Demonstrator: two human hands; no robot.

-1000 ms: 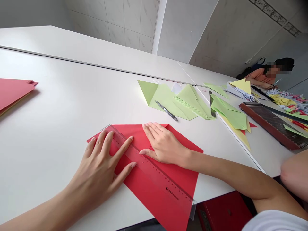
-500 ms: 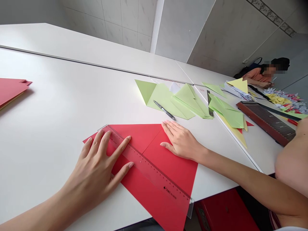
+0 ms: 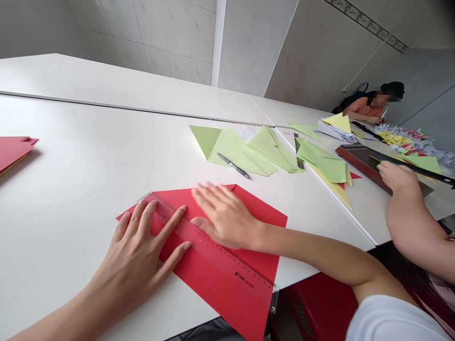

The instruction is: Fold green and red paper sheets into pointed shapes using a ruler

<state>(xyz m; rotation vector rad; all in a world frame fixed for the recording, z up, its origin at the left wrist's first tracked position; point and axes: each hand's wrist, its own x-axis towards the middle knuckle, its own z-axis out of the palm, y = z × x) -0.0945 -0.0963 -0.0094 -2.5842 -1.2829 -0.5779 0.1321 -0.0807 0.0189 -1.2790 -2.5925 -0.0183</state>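
A large sheet of red paper (image 3: pixel 238 303), with its top part folded over, lies at the table's front edge, one corner hanging past it. Across the sheet runs a clear plastic ruler (image 3: pixel 227 258), slanting down to the right. My left hand (image 3: pixel 140 246) presses the ruler's upper left part with spread fingers. On the red paper above the ruler, my right hand (image 3: pixel 229 218) lies flat with its fingers stretched out, the fingertips slightly blurred. Its thumb is by the ruler's edge, and it covers part of the fold.
Green folded sheets (image 3: pixel 263 149) and a black pen (image 3: pixel 233 166) lie beyond the red paper. Folded red paper (image 3: pixel 16 150) is at far left. On the right, a co-worker's hand (image 3: pixel 398 177) is at a paper cutter (image 3: pixel 359 163). Another person (image 3: pixel 366 109) sits farther back.
My right hand has slid left across the red paper toward the ruler. My left hand stays on the ruler. The co-worker's hand now reaches onto the paper cutter.
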